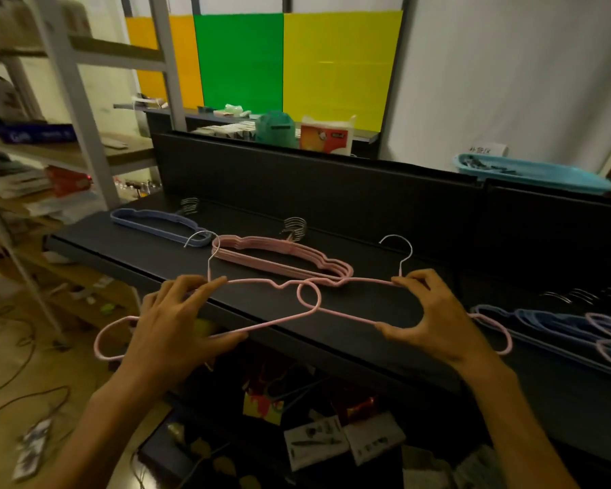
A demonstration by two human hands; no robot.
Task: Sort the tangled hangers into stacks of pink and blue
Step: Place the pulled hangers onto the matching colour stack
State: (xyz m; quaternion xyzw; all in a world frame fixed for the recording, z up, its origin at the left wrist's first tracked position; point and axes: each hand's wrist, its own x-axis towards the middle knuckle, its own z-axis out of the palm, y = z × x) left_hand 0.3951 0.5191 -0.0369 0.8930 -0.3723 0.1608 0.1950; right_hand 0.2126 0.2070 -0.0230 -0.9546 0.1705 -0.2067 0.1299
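Dark shelving (332, 220) runs across a cluttered room, and everything below is placed relative to the pink stack (283, 257) lying at its middle. Left of that stack lies a blue stack (156, 224); just in front of it the left hand (180, 322) grasps one pink hanger (261, 324) and the right hand (434, 319) grasps a second pink hanger (353, 315), their looped ends interlocked between the hands. Right of the stack, beyond the right hand, lies a tangled pile (561, 322) of blue and pink hangers.
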